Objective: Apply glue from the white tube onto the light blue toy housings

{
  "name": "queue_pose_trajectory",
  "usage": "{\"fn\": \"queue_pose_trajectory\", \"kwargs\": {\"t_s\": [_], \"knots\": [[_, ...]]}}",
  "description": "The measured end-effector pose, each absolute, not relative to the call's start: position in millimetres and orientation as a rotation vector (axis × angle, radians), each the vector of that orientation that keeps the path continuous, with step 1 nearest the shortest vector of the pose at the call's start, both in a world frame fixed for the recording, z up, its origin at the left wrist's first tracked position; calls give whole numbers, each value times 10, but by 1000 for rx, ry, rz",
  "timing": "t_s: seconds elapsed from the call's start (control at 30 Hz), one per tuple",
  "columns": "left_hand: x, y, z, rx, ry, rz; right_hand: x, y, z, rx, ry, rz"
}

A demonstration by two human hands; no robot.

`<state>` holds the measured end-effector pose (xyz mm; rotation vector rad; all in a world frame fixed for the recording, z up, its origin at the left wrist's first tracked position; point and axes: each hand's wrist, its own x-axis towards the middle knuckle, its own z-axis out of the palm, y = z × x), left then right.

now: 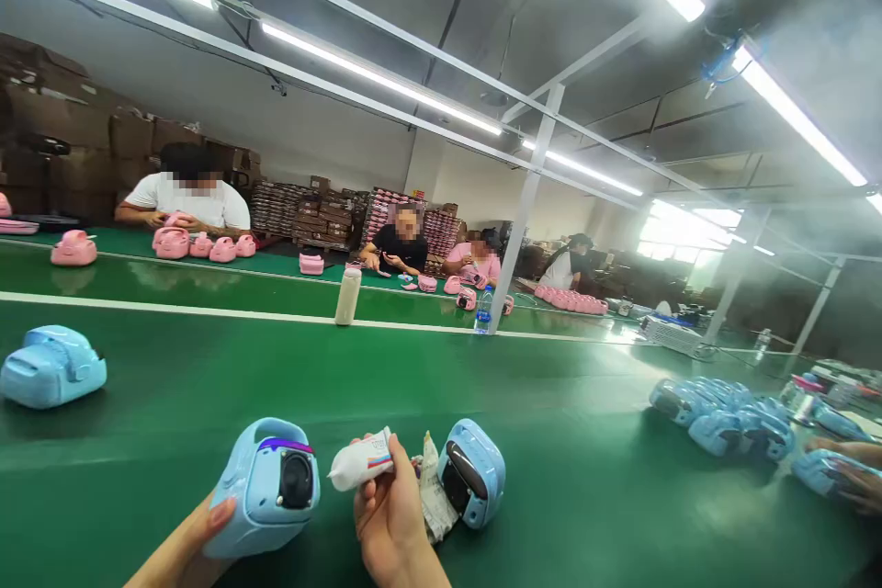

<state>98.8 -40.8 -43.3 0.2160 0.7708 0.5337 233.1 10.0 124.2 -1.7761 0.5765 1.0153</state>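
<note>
Factory floor, long green counter (441, 386) under strip lights, cartons stacked at the back wall. Left hand (207, 528) at the near edge, fingers wrapped around a blue toy camera (268, 485), lens facing up toward the viewer. Right hand (390, 519) just beside it, clenched around a small white tube (362, 459) with its nozzle pointing at the toy camera's lens side; nozzle close to the body, can't tell if it touches. Just right of that hand: a crumpled white wrapper (433, 496) and a second blue unit (474, 473) resting on the counter, the two touching. Another blue unit (51, 367) sits near the left edge, well apart. Cluster of blue units (723, 418) toward the right edge, with a co-worker's hand (851, 473) on one. Mid-counter by the white line: a cream bottle (348, 296) and a clear water bottle (483, 310), both upright. Far edge: seated people working on pink units (199, 245).
</note>
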Motion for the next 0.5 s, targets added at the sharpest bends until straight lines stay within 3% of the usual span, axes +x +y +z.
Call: {"fn": "queue_pose_trajectory", "kwargs": {"t_s": [0.13,0.33,0.5], "knots": [[995,-312,-220,-173,691,488,2274,107,1295,-1770,581,996],[1021,-72,-160,101,410,693,2242,105,1308,-1791,557,1028],[931,-224,-134,132,346,604,2258,53,1396,-1851,461,994]]}}
